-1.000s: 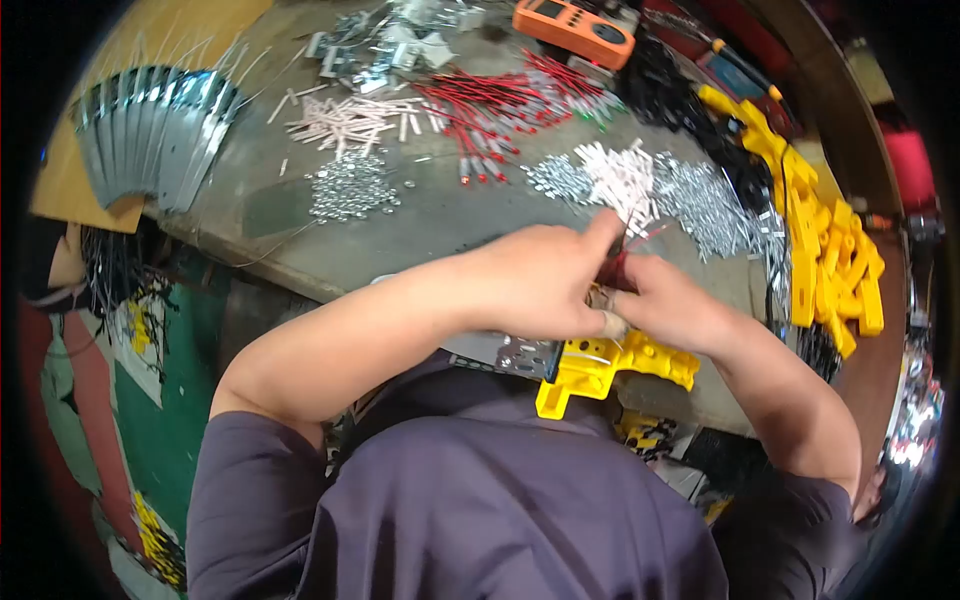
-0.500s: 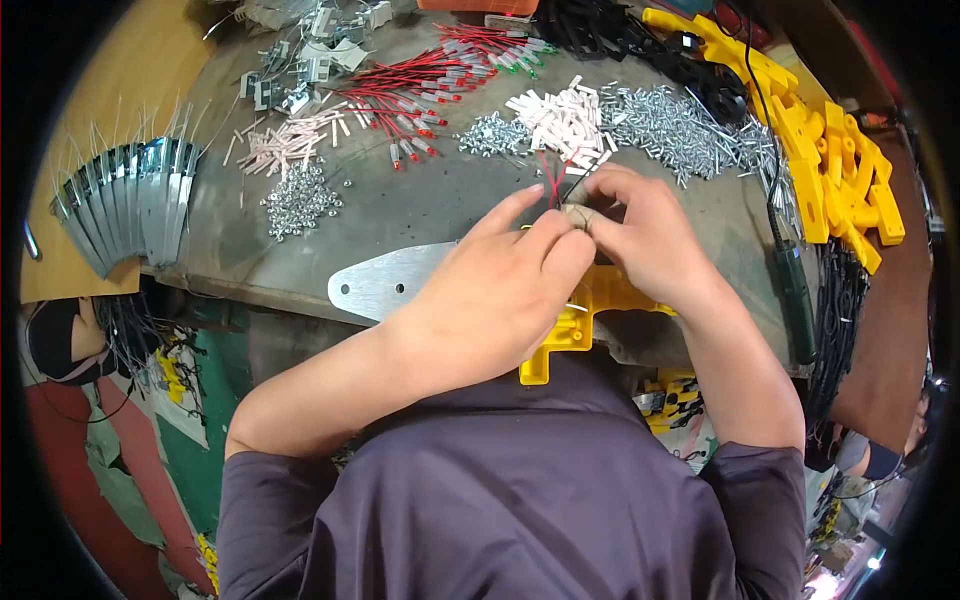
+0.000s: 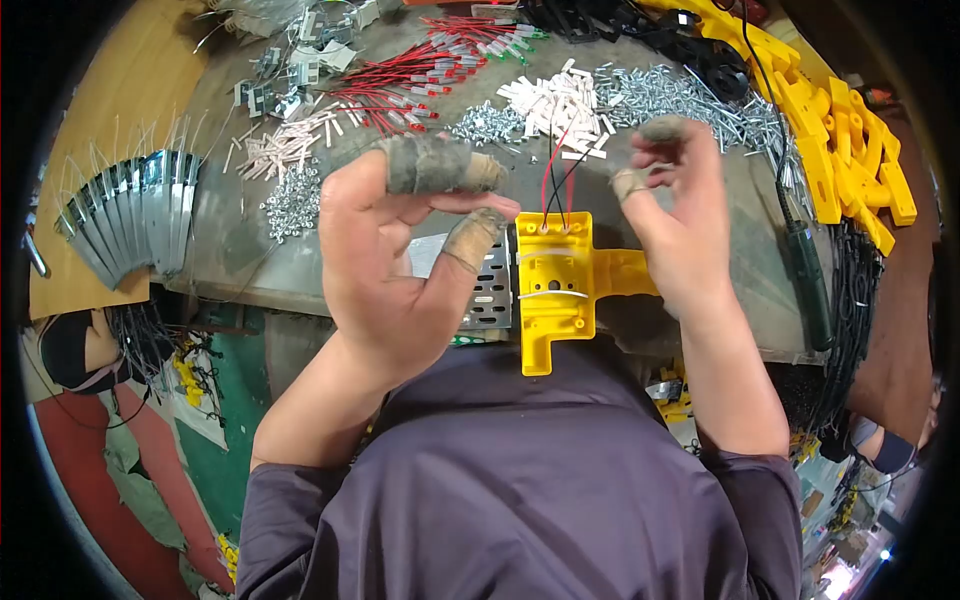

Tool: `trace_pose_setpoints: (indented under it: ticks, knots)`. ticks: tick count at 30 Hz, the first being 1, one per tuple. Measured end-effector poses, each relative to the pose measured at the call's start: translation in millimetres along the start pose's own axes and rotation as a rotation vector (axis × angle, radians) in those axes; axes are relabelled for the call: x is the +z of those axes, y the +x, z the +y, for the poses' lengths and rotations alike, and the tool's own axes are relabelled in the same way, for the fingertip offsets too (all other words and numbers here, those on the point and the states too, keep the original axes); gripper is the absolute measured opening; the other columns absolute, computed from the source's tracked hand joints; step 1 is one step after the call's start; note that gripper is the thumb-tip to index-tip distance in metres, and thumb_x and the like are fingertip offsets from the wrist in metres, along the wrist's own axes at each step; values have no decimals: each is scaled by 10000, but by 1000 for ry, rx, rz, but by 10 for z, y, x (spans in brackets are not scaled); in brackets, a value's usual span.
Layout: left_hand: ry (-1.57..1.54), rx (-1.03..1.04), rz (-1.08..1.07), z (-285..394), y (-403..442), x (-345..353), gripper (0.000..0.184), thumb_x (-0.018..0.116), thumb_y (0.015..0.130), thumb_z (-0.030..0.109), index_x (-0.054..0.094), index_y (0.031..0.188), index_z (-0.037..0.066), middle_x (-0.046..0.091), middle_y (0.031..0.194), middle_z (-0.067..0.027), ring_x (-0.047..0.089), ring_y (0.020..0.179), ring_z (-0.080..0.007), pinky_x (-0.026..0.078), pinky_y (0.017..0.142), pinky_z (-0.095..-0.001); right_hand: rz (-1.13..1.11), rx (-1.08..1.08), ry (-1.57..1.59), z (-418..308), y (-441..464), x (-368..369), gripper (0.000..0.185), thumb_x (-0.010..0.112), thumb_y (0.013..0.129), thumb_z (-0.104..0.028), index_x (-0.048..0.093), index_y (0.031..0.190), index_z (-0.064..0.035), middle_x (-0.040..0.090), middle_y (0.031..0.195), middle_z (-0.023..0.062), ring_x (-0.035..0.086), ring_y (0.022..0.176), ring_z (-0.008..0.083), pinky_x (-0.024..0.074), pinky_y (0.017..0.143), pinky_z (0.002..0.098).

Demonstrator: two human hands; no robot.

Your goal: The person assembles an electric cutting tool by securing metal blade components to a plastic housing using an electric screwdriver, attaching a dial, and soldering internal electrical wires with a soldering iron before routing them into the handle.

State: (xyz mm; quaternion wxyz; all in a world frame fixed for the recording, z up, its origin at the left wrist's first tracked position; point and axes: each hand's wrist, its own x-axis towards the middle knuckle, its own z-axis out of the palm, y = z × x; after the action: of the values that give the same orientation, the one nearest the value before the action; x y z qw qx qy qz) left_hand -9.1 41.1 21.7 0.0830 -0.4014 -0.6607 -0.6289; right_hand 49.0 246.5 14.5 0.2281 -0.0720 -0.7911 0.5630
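Note:
A yellow plastic housing [image 3: 555,300] lies open at the table's front edge, joined to a slotted metal plate [image 3: 487,295] on its left. Red and black wires [image 3: 557,180] rise from its top end, and white wires cross its inside. Left of the housing, my left hand [image 3: 405,240] is raised over the plate, taped fingers apart and nothing in them. To the right, my right hand [image 3: 680,215] hovers above the housing's handle, fingers apart and holding nothing. Tape covers some of its fingertips too.
Piles of white sleeves [image 3: 560,105], screws [image 3: 690,100], nuts [image 3: 292,203] and red-wired lamps [image 3: 410,75] lie beyond the hands. Yellow housings [image 3: 850,150] and a green-handled tool [image 3: 806,280] are at right; metal blades [image 3: 135,215] at left. Another person's arm [image 3: 98,345] shows at lower left.
Both hands have let go of the wires and moved apart, left hand leftward and right hand rightward. The yellow housing and its wires are now uncovered.

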Motion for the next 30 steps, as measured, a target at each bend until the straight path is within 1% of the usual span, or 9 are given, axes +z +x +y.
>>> trace_pose_setpoints:
  ticks: [1, 3, 5, 12, 18, 20, 23, 27, 30]
  knots:
    - [2, 3, 1, -8, -6, -14, 553, 653, 761, -111, 339, 1206, -21, 592, 1056, -183, 667, 866, -264, 493, 906, -416, 163, -223, -105, -2, 8, 18, 223, 610, 772, -23, 565, 990, -23, 539, 821, 15, 506, 729, 138, 418, 665, 264]
    - [371, 85, -264, -30, -17, -43, 548, 744, 706, 6, 426, 1153, 0, 597, 1048, -129, 633, 907, -234, 419, 985, -479, 61, -269, -216, -94, -24, -47, 217, 601, 766, -8, 575, 981, -10, 541, 845, 58, 531, 761, 172, 433, 679, 291]
    - [432, 89, -286, -48, -53, 63, 537, 784, 644, 90, 489, 1088, 22, 591, 1011, -93, 596, 909, -235, 338, 1041, -509, -232, -202, -270, -141, -36, -5, 184, 592, 770, -3, 587, 954, 5, 544, 839, 100, 557, 771, 220, 450, 695, 324]
    - [564, 78, -422, -42, -103, 160, 484, 757, 646, 70, 482, 1043, 26, 582, 891, -73, 591, 855, -259, 327, 1051, -496, -260, 13, -314, -132, -8, 48, 208, 604, 784, -105, 585, 939, 32, 570, 863, 143, 581, 773, 264, 472, 699, 340]
    - [312, -114, -207, -148, -221, 127, 533, 671, 714, -36, 369, 1152, 13, 587, 935, -67, 589, 923, -166, 371, 1022, -431, -171, 79, -293, -89, 32, 42, 234, 629, 819, -163, 600, 940, 36, 585, 799, 101, 571, 700, 197, 467, 648, 318]
    - [164, -269, -167, -100, -197, 129, 564, 693, 703, -10, 364, 1160, -2, 571, 983, -125, 634, 899, -244, 502, 824, -384, -204, 127, -228, -93, 49, 78, 243, 646, 821, -181, 612, 930, 34, 586, 782, 80, 558, 685, 166, 461, 636, 306]
    - [175, -242, -193, -123, -195, 115, 546, 683, 728, -9, 354, 1164, -3, 572, 983, -126, 633, 917, -217, 514, 731, -310, -279, 162, -87, -54, 57, 74, 249, 674, 822, -189, 629, 926, 33, 593, 762, 43, 536, 674, 109, 452, 625, 279]
    - [134, -238, -171, -106, -187, 123, 556, 665, 723, -38, 343, 1174, 0, 570, 973, -119, 630, 896, -197, 507, 757, -306, -326, 216, 167, -63, 17, 86, 194, 680, 819, -117, 638, 947, 23, 616, 766, 6, 530, 702, 54, 450, 639, 240]
    - [-95, -363, -137, -104, -163, 153, 529, 595, 744, -96, 333, 1191, 14, 567, 959, -82, 570, 941, -149, 403, 946, -316, -312, 202, 140, -72, -14, 46, 146, 671, 820, -76, 642, 927, 20, 631, 788, 4, 547, 723, 48, 458, 648, 223]
